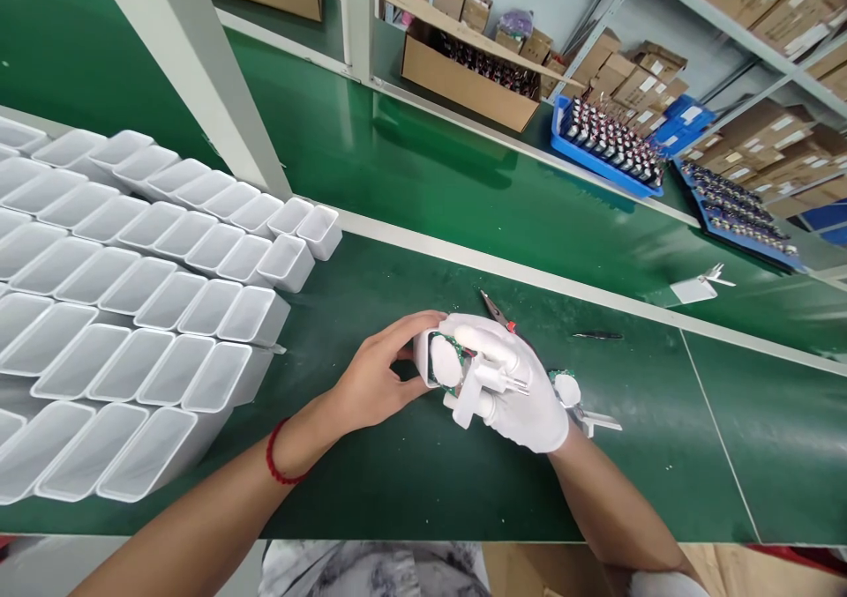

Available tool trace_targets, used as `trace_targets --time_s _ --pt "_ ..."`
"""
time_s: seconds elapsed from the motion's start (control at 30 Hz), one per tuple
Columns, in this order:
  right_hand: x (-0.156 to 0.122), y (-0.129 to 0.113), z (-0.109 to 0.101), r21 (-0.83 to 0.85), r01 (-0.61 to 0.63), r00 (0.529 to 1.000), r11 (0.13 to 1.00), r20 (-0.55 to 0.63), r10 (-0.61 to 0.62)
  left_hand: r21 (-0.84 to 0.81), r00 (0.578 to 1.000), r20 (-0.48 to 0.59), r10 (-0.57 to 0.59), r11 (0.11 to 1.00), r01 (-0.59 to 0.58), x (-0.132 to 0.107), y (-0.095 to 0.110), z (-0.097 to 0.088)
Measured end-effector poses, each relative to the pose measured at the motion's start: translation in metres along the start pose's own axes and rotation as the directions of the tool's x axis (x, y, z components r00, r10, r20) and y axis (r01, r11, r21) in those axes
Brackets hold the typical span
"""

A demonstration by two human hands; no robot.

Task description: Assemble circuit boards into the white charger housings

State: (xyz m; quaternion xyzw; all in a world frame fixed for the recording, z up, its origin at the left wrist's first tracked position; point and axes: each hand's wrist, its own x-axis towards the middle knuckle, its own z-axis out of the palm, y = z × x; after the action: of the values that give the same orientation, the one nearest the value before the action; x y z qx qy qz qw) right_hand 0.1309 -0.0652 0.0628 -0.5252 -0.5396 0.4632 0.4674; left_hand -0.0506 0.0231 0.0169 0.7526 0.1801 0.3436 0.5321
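My bare left hand (380,372), with a red cord on the wrist, is closed around a white plastic housing (422,359). My right hand (522,403) wears a white glove and is closed on a circuit board (446,361) with a round white part on it. The board sits at the housing's open end; how far inside it reaches I cannot tell. A white plug piece with metal pins (486,385) hangs across the gloved fingers. Just beyond the right hand lie pliers (496,310), partly hidden. To its right, another circuit board (565,390) rests beside a white plug piece (599,421).
Rows of open white housings (218,376) fill the left of the green bench (371,482). Black tweezers (597,335) and a white housing with a plug (694,290) lie to the right. A cardboard box (469,81) and a blue tray of parts (605,169) stand behind. A white post (198,77) rises at left.
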Motion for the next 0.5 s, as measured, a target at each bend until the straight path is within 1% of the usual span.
trace_targets --time_s 0.17,0.23,0.3,0.33,0.4,0.5 --pt "-0.003 -0.003 0.010 0.111 -0.113 0.993 0.987 -0.005 0.115 0.032 1.000 0.009 0.030 0.999 -0.030 -0.001 -0.002 -0.001" --pt "-0.003 -0.006 0.013 0.136 -0.140 0.990 0.981 -0.006 0.142 0.042 1.000 0.017 0.022 0.999 -0.023 -0.002 -0.002 -0.001" --pt "-0.003 -0.008 0.014 0.119 -0.136 0.991 0.983 -0.002 0.137 0.049 1.000 0.018 0.017 0.999 -0.018 -0.002 -0.002 -0.001" --pt "-0.002 -0.008 0.014 0.084 -0.116 0.993 0.990 0.003 0.116 0.050 1.000 0.016 0.019 0.999 -0.020 -0.002 -0.003 -0.001" --pt "-0.002 -0.008 0.012 -0.046 -0.034 0.999 0.998 0.019 0.034 0.053 1.000 0.008 0.030 0.998 -0.031 -0.002 -0.004 0.000" --pt "-0.002 -0.007 0.008 -0.240 0.130 0.991 0.962 0.051 -0.121 0.062 0.999 0.008 0.039 0.997 -0.040 -0.002 -0.004 0.000"
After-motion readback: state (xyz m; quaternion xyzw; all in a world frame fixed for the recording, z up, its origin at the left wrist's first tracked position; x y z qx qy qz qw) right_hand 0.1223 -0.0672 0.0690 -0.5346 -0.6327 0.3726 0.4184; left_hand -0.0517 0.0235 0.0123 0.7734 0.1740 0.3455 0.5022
